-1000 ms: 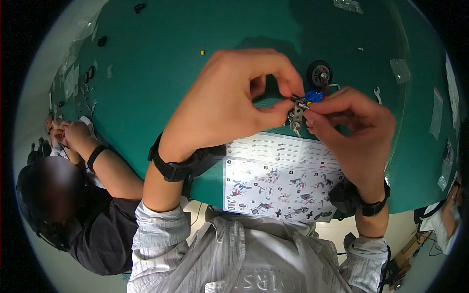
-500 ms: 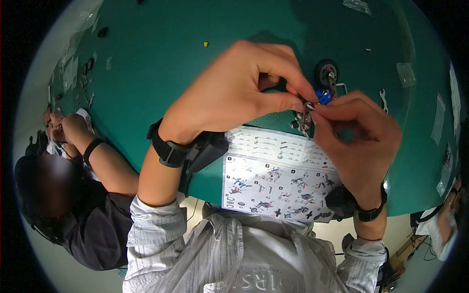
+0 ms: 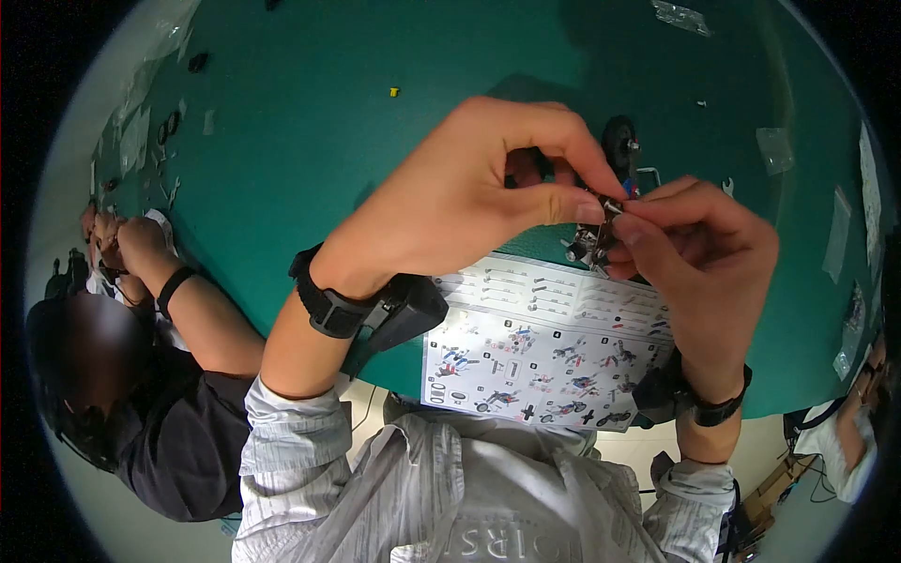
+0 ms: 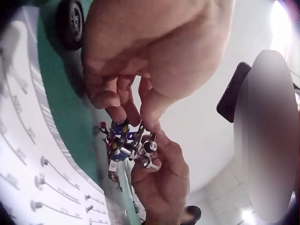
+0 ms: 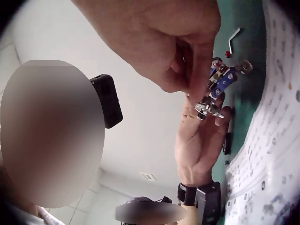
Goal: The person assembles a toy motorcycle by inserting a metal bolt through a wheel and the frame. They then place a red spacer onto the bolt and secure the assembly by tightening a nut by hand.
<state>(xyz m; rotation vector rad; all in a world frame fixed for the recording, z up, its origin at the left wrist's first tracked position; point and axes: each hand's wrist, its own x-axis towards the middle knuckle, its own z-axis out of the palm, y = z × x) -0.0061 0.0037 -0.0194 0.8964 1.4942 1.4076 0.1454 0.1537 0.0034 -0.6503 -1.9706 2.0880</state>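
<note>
The metal model [image 3: 584, 248] was up between the two hands, above the green table [image 3: 310, 141] and just past the far edge of the printed sheet [image 3: 549, 338]. From where I stood its long axis ran away from the person: the black wheel [image 3: 618, 143] was at the far end, and the cluster of silvery bolts at the near end pointed back toward the person and a little to their left. Blue pieces [image 5: 222, 87] sat between, partly covered by fingers. The left hand [image 3: 497, 178] came in from the side, its thumb and forefinger almost together at the tips and pinching the bracket end, with a wide gap behind them and the other fingers bent beneath. The right hand [image 3: 730, 253] met it there, thumb and forefinger clamped close on the same end beside a small silvery pin [image 3: 615, 211]; whether they gripped the pin itself or the bracket around it, I couldn't tell. A bent hex key [image 3: 648, 172] showed just beyond the right fingers, near the wheel, with a wrench [image 3: 728, 186] on the table past that hand. Well apart on the left, a yellow piece [image 3: 394, 92] lay alone.
</note>
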